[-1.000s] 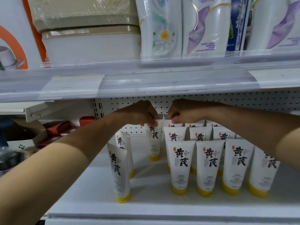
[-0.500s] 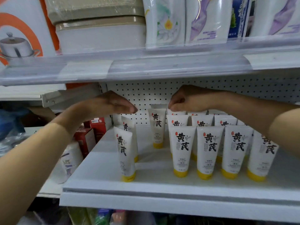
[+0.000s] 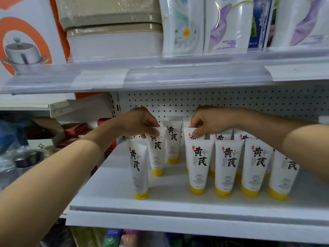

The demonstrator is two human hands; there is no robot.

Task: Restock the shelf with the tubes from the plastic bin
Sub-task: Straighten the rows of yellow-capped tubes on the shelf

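Head | arms extended | left hand (image 3: 140, 124) pinches left-column tube (image 3: 157, 152) top | right hand (image 3: 212, 122) pinches second-row tube (image 3: 187, 133) top

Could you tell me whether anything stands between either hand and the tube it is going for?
Nothing visible does: the left hand pinches the top of a left-column tube, and the right hand pinches the top of a second-row tube.
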